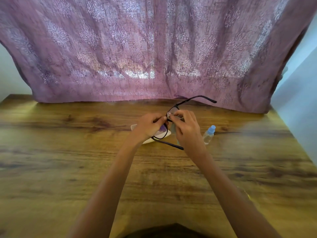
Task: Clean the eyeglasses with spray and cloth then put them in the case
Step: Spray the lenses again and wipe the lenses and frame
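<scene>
Both hands lifted, eyeglasses [172,109] between them.
Frame gripped in the curled left hand [148,125]; right hand [187,129] pinches cloth [172,129] onto a lens.

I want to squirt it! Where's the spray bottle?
In the head view, the spray bottle sits on the wooden table, just right of the right hand.

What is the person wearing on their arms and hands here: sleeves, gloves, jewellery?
The left hand and right hand are bare: no gloves, and no ring, watch or bracelet shows. Both arms are uncovered down to the picture's lower edge, with no sleeve in view. A dark shape, perhaps clothing, shows between them at the bottom.
</scene>
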`<state>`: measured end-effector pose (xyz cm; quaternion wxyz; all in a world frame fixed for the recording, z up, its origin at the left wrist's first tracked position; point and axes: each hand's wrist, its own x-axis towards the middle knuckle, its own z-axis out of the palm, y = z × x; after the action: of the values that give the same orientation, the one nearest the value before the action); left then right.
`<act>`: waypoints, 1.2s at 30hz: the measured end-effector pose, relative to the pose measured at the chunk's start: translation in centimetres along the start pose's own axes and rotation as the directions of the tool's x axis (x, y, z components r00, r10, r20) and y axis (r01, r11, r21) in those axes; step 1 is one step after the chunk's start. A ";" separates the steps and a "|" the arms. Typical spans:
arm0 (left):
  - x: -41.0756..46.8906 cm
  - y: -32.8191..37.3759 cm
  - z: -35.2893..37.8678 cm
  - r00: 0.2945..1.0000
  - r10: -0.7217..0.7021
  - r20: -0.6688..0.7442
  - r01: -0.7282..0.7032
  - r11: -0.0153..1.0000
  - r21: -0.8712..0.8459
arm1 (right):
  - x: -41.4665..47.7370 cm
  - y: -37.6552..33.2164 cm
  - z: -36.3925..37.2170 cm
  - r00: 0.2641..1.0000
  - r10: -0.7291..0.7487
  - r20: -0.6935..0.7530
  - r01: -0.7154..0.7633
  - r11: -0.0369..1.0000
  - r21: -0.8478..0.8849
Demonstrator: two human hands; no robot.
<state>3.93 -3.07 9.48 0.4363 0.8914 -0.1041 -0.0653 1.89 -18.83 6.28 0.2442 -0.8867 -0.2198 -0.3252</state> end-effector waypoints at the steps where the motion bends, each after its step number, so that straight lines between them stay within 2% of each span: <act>1: -0.1 0.0 0.0 1.000 0.002 -0.003 -0.002 1.000 0.004 | 0.2 0.1 0.0 1.000 0.010 -0.001 -0.010 1.000 -0.018; 11: -0.1 -0.3 0.6 0.998 0.006 -0.061 -0.009 0.999 -0.051 | 0.5 0.1 -0.2 0.990 0.137 -0.035 -0.139 0.988 -0.065; 19: 0.4 -0.9 1.0 0.994 -0.056 -0.091 0.043 0.989 -0.145 | -1.0 -0.3 -0.4 0.988 0.153 -0.019 -0.153 0.988 0.030; 24: 0.5 -1.1 1.0 0.995 -0.043 -0.085 0.034 0.994 -0.104 | -1.3 -0.7 -0.4 0.988 0.154 0.014 -0.155 0.983 0.099; 31: 0.4 -1.4 1.0 0.996 -0.026 -0.085 0.015 0.992 -0.122 | -0.8 0.7 -0.2 0.993 0.120 0.004 -0.120 0.993 0.004; 36: 0.5 -1.6 1.1 0.996 -0.019 -0.087 0.009 0.993 -0.116 | -0.8 0.7 -0.1 0.991 0.133 0.006 -0.133 0.988 0.081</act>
<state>4.44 -3.06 7.58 0.4909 0.8673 -0.0746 -0.0348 1.70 -19.64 5.58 0.3012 -0.8888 -0.1730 -0.2989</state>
